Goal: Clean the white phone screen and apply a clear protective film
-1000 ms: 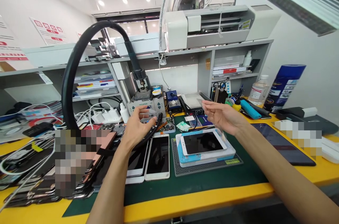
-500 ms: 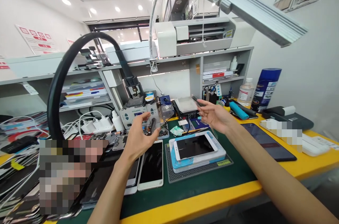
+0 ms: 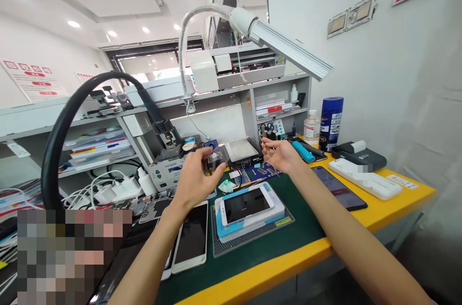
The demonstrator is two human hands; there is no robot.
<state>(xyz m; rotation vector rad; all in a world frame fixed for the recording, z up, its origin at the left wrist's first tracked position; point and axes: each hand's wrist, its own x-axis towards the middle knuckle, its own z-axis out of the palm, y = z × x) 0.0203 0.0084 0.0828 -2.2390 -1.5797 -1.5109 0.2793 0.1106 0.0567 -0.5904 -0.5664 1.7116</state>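
My left hand (image 3: 195,180) is raised above the bench, its fingers closed on a small clear piece of film (image 3: 215,157). My right hand (image 3: 280,156) is held up opposite it, palm turned inward and fingers curled; what it pinches, if anything, is too thin to make out. Below and between my hands, a white phone (image 3: 246,205) lies screen up on a blue holder (image 3: 252,221) set on a grey mat (image 3: 220,245). Two more phones (image 3: 191,237) lie to its left on the green bench mat (image 3: 288,237).
A hot-air station (image 3: 168,170) with a thick black hose (image 3: 59,132) stands behind my left hand, a heating plate (image 3: 241,150) behind my right. A bench lamp (image 3: 288,52) hangs overhead. To the right are a blue can (image 3: 331,122), a bottle (image 3: 311,127), a dark tablet (image 3: 339,188) and a white device (image 3: 364,179).
My head has turned right and up, so the bench has slid left in view. Both hands stay raised; the left hand's fingers have closed tighter on the clear piece.
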